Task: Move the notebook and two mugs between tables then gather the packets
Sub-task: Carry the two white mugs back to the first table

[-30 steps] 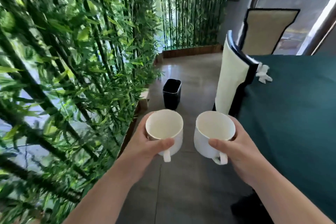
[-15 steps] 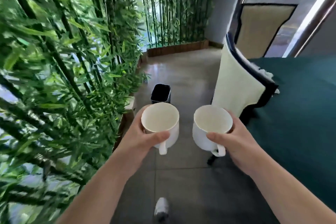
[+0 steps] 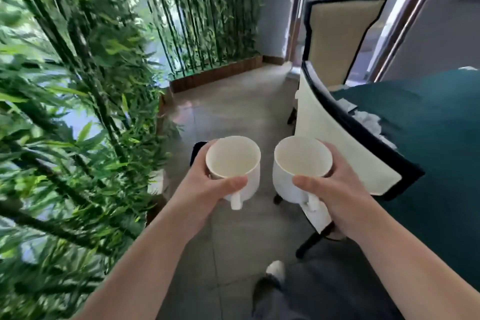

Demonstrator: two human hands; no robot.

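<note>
Fingers [image 3: 310, 184] wrapping right mug [image 3: 301, 163], left hand [image 3: 207, 187] gripping left mug [image 3: 233, 161], bin [image 3: 196, 150] mostly hidden

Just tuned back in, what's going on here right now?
A person is mid-carry with two empty white ceramic mugs, one in each hand. The left hand grips the left mug; the right hand grips the right mug, handles pointing toward the person. They stand on the grey tiled floor between green bamboo plants and a cream chair with black trim beside the teal-clothed table.
</note>
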